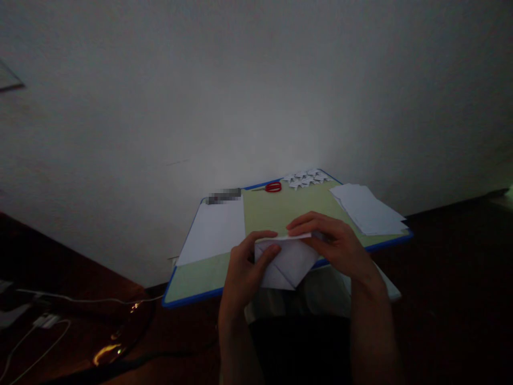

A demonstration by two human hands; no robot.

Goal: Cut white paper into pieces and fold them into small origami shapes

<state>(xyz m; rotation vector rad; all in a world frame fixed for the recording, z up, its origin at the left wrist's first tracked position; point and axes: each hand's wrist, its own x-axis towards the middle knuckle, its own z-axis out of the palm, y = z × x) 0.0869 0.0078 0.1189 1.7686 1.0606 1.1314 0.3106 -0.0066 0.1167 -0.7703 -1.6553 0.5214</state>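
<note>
A partly folded sheet of white paper [286, 263] is held up over the table's near edge, its creases showing and its lower end coming to a point. My left hand [251, 262] pinches its left side, thumb on the near face and fingers behind the top edge. On the right, my right hand [331, 238] is closed on the upper right corner, with its fingers along the folded top strip. Part of that corner is hidden by the fingers.
The pale green table [264, 214] has a blue rim and stands against the wall. On it lie red-handled scissors [273, 187], several small folded white paper pieces [306, 178], a stack of white paper [368, 208] and a white sheet [218, 227]. Cables [92, 300] run at the lower left.
</note>
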